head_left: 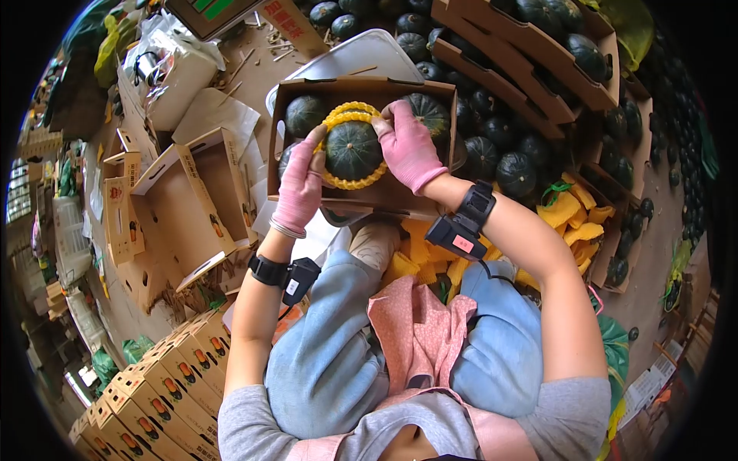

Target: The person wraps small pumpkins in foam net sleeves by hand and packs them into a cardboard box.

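A dark green pumpkin (350, 150) with a pale stem spot sits above the open cardboard box (369, 87), ringed by a yellow foam net (350, 184). My left hand (300, 184), in a pink glove, grips the net and pumpkin at the left side. On the upper right, my gloved right hand (411, 146) has its fingers closed on the net's edge. Other pumpkins lie inside the box: one at the upper left (305, 115) and one at the upper right (427, 114). The underside of the held pumpkin is hidden.
Yellow foam nets (573, 215) are heaped at my right, and some lie beneath my knees. Loose pumpkins (515, 173) and stacked filled boxes (530, 54) stand at the upper right. An open carton (181, 207) lies left; folded cartons (165, 376) line the lower left. A scale (211, 11) is at the top.
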Available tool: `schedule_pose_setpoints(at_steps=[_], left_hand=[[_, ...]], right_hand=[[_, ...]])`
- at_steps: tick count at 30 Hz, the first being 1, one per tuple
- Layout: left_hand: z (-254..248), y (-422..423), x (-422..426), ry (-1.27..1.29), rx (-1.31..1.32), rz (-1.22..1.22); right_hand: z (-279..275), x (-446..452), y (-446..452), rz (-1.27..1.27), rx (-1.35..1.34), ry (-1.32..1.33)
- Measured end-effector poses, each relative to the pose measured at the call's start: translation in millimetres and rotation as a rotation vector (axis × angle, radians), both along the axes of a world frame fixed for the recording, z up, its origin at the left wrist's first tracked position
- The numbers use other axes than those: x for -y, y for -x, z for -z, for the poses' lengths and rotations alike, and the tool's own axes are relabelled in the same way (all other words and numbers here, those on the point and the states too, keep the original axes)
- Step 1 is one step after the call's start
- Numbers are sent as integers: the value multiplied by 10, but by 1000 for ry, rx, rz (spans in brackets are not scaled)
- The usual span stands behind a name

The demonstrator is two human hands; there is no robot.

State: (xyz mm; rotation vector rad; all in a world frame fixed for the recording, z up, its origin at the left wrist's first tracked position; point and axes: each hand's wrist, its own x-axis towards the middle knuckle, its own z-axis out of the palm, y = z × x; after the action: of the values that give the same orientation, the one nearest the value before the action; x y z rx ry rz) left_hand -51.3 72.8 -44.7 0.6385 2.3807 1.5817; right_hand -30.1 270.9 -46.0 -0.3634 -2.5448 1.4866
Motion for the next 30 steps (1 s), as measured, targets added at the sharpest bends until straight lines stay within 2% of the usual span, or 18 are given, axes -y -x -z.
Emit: schedule_pose_setpoints(at_steps=[1, 2, 4, 6, 7, 8, 10, 12, 13, 17, 20, 21, 25, 28, 30], left_hand=[[14, -16, -33, -137, 143, -76], [-8, -29, -26, -271, 404, -100], [-49, -44, -7, -421, 543, -51], [-184, -103, -9, -539, 613, 153], [-272, -144, -22, -601, 645, 251], [-335, -203, -66, -623, 755, 286], [-342, -231, -191, -356, 704, 349], [-211, -173, -285, -77, 498, 476], [-231, -136, -346, 50, 350, 500], [-45, -24, -444, -46, 516, 465], [-23, -29, -440, 26, 387, 467], [-51, -48, -447, 24, 398, 456], [-165, -87, -433, -79, 573, 428], [-184, -60, -395, -29, 573, 446], [-174, -52, -413, 2, 544, 459]], right_hand=[[-62, -21, 0, 18, 104, 50], [-84, -45, -17, 21, 117, 67], [-147, -109, -66, 23, 140, 100], [-315, -353, -259, -75, 290, 284], [-445, -457, -395, -65, 409, 679], [-689, -535, -499, -43, 540, 880], [-702, -695, -677, -176, 549, 816], [-649, -764, -778, -252, 519, 662], [-597, -803, -777, -278, 561, 453], [-617, -836, -704, -343, 319, -158], [-575, -874, -574, -509, 320, -479], [-617, -870, -508, -545, 397, -531], [-522, -962, -465, -647, 326, -467], [-502, -1017, -519, -645, 312, -338], [-474, -1022, -512, -624, 315, -341]])
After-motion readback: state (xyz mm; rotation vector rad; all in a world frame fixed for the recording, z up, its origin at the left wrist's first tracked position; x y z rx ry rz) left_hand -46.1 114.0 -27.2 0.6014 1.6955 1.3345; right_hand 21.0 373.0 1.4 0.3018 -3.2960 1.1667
